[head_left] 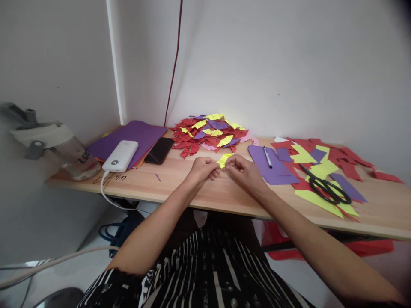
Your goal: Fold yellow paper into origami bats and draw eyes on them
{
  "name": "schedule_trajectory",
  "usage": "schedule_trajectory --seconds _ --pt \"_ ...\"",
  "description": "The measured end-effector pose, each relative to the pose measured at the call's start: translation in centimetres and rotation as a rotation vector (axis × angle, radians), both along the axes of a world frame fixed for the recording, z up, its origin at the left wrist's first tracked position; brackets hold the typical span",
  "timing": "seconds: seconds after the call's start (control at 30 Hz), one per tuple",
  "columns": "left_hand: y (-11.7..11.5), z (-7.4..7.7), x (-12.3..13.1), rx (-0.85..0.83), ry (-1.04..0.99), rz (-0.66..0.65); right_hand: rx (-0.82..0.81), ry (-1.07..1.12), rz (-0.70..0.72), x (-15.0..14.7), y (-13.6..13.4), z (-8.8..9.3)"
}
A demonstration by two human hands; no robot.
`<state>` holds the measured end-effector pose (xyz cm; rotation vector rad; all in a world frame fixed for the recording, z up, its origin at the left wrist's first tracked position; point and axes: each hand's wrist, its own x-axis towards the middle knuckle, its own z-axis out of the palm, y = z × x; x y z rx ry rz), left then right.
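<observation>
Between my two hands is a small piece of yellow paper (225, 160), creased and held just above the table. My left hand (205, 167) pinches its left edge, fingers curled in. On the opposite edge, the fingers of my right hand (241, 169) are closed on the same piece. Behind it lies a heap of crumpled paper pieces (210, 133) in red, yellow, purple and pink. Purple paper sheets (266, 167) with a pen (267, 157) on top lie right of my right hand.
Black-handled scissors (327, 188) rest on flat paper cutouts (305, 156) at the right. To the left are a phone (159, 150), a white power bank (121, 156) with a cable, a purple folder (138, 130) and a clear bottle (69, 156). The wooden table (180, 188) backs onto a wall.
</observation>
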<state>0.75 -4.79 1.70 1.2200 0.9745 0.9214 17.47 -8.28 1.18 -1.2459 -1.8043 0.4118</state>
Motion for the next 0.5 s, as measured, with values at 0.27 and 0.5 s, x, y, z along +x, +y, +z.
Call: schedule_trajectory --seconds 0.27,0.5 --pt "0.08 -0.06 0.13 0.035 0.013 0.017 0.002 0.005 -0.002 -0.04 -0.15 -0.22" --pt "-0.24 0.32 0.15 0.06 0.036 0.001 -0.014 0.007 -0.042 0.0 -0.19 -0.22"
